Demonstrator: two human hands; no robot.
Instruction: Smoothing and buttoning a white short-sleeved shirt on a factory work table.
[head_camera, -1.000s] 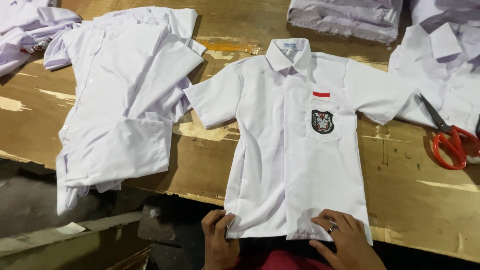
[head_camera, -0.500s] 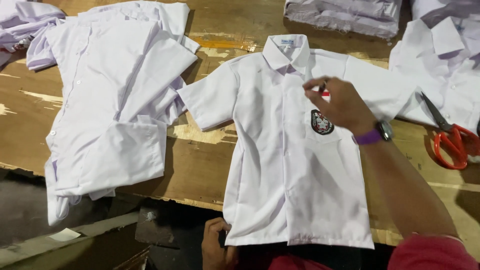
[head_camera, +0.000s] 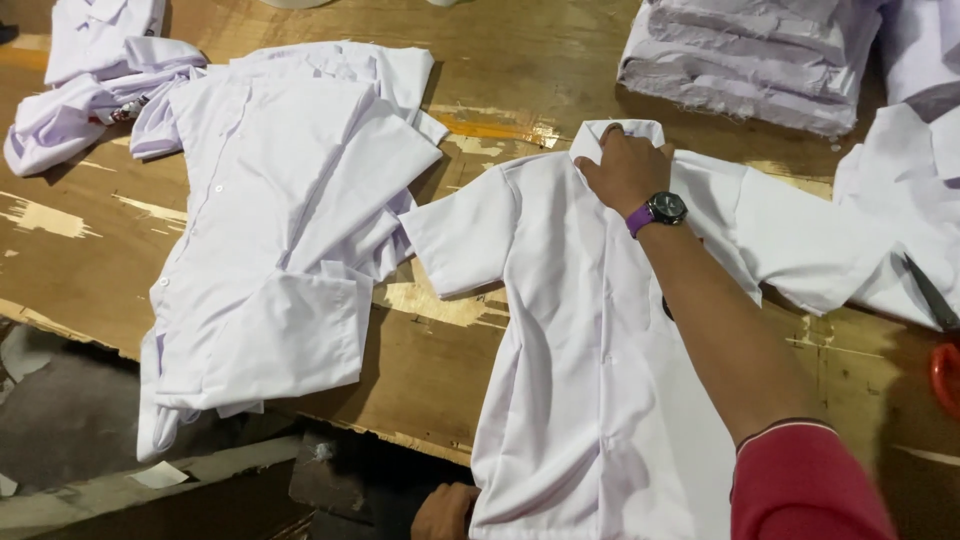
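Observation:
A white short-sleeved shirt (head_camera: 590, 350) lies flat, front up, on a worn wooden table (head_camera: 440, 310), its hem hanging over the near edge. My right hand (head_camera: 625, 170), with a purple-strapped watch on the wrist, rests on the shirt's collar with fingers gripping the collar's edge. My right forearm covers the chest badge. My left hand (head_camera: 445, 510) holds the shirt's lower left hem at the table's near edge; only part of it shows.
A heap of white shirts (head_camera: 270, 250) lies to the left, with more crumpled ones (head_camera: 90, 90) at the far left. A folded stack (head_camera: 740, 60) sits at the back right. Another white shirt (head_camera: 900, 210) and red-handled scissors (head_camera: 940, 340) lie at the right edge.
My right hand left the hem, crossed the chest and now reaches the collar. My left hand stays at the lower hem. The view has shifted right and closer.

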